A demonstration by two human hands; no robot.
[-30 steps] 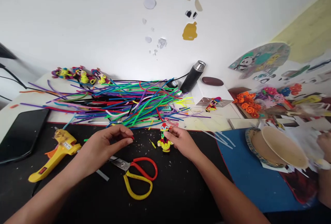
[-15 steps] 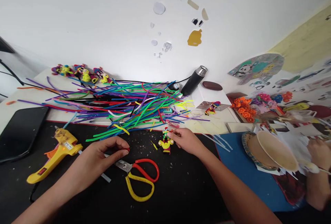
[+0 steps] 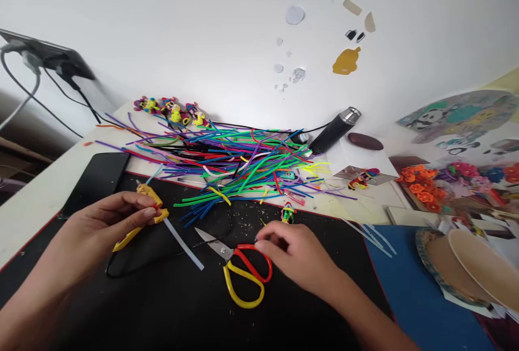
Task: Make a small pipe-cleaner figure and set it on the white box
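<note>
My left hand (image 3: pixel 103 226) reaches left over the black mat (image 3: pixel 170 308), its thumb and fingers closed on the yellow glue gun (image 3: pixel 140 218), from which a clear glue stick (image 3: pixel 184 245) pokes out. My right hand (image 3: pixel 294 256) lies with curled fingers, its fingertips pinching the red handle of the red-and-yellow scissors (image 3: pixel 243 275). A small pipe-cleaner figurine (image 3: pixel 288 213) stands by itself just behind the right hand.
A heap of coloured pipe cleaners (image 3: pixel 239 164) lies beyond the mat. A black phone (image 3: pixel 97 180) is at the left and a black flask (image 3: pixel 334 130) by the wall. More figurines (image 3: pixel 172 108) sit at the back. Paper plates (image 3: pixel 462 264) rest on a blue mat (image 3: pixel 413 297).
The view swung left. My left hand moved from the mat's middle to the glue gun. My right hand let go of the figurine and dropped to the scissors' handle.
</note>
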